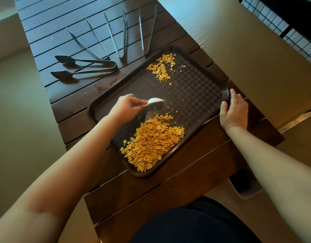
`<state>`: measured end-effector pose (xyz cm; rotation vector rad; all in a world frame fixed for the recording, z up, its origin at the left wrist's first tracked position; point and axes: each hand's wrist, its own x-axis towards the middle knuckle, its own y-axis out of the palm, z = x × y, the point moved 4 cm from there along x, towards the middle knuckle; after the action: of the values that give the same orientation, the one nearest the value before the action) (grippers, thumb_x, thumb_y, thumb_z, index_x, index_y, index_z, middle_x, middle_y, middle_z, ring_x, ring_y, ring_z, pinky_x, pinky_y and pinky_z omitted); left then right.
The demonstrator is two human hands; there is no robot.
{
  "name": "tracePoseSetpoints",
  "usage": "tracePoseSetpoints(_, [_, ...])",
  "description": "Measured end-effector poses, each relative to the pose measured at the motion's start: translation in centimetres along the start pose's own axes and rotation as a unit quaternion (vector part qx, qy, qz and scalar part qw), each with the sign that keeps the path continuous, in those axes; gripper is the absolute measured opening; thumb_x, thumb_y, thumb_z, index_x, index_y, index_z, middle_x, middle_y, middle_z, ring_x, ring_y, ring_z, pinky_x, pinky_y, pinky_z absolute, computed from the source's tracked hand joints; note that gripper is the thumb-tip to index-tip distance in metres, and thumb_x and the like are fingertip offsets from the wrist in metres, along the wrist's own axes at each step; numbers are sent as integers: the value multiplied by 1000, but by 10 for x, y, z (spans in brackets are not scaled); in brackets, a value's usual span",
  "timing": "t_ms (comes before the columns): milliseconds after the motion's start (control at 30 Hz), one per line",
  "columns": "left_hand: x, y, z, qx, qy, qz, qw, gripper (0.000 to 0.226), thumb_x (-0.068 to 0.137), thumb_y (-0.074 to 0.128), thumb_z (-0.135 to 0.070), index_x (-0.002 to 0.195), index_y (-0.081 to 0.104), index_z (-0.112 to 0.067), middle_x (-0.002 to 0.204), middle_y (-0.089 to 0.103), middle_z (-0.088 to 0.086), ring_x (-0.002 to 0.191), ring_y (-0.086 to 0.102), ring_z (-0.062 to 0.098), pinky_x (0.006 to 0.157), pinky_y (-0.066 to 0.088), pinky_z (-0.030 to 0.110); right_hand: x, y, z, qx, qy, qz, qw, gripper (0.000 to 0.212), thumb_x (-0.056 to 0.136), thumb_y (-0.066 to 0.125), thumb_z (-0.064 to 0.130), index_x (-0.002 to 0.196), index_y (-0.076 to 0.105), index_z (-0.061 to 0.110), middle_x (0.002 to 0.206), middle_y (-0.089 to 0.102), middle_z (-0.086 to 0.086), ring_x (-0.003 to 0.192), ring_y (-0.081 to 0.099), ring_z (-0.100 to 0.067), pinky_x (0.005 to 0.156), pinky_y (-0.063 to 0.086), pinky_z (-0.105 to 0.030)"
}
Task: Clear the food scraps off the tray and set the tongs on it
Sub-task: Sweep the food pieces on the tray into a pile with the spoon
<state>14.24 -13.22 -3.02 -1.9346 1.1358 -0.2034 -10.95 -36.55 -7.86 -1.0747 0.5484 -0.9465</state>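
left hand curled gripping, right hand flat

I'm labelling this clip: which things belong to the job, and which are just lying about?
Job: tray, food scraps, brush in the left hand, right hand on the tray's edge, four tongs.
Lying about: table, bin below it.

A dark brown tray sits angled on a slatted table, holding orange food scraps — a big heap near one corner, a smaller scatter opposite. Four metal tongs lie fanned just beyond it — off the tray.
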Motion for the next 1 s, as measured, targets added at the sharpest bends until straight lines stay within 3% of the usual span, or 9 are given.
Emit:
tracePoseSetpoints(100, [17,4,-2,0,-26,-17,1000,26,90,59,-23,115,66,-20,95,52,2,87,48,14,73,40,25,0,1,-1,-4,3,2,1000,63,92,25,43,145,31,11,148,37,-14,139,29,-30,115,23,-46])
tracePoseSetpoints(267, [21,23,-18,27,7,92,995,26,90,59,-25,115,66,-24,89,50,-6,77,45,5,63,35,17,0,1,-1,-5,4,3,1000,63,92,25,43,145,31,11,148,37,-13,139,29,-29,115,22,-45])
tracePoseSetpoints(333, [17,29,-27,79,35,124,989,24,87,62,-33,109,68,-30,85,50,-11,78,47,5,65,39,22,0,1,-1,-5,3,2,1000,63,92,24,43,145,30,11,148,37,-13,139,28,-29,115,22,-45])
tracePoseSetpoints(433, [9,35,-40,148,82,148,975,20,84,61,-44,102,70,-38,96,58,-11,91,54,7,74,47,30,0,1,-1,-4,4,2,1000,63,91,24,43,145,30,11,148,37,-14,139,28,-29,115,21,-44])
tracePoseSetpoints(533, [0,38,-52,149,115,146,971,21,85,60,-47,102,70,-39,100,59,-10,92,55,8,76,48,32,0,-1,-1,-3,3,-1,1000,63,91,25,43,145,31,10,147,37,-15,139,29,-30,115,22,-45])
tracePoseSetpoints(700, [-12,37,-58,236,171,151,945,23,86,58,-46,106,68,-39,93,51,-15,81,45,3,56,32,19,0,0,-1,-6,2,0,1000,63,92,25,43,145,30,10,148,36,-15,139,29,-30,115,21,-45])
tracePoseSetpoints(867, [-24,23,-39,264,163,144,940,23,87,57,-45,108,67,-40,90,47,-16,80,42,1,54,28,17,0,1,-1,-7,2,0,1000,63,92,25,43,145,30,10,148,36,-15,139,29,-31,115,22,-46])
tracePoseSetpoints(1000, [-27,12,-27,250,124,128,952,23,87,58,-45,107,68,-39,89,50,-11,80,47,6,58,35,23,1,0,-1,-8,6,0,1000,62,93,25,43,146,29,11,148,36,-15,139,29,-31,115,22,-46])
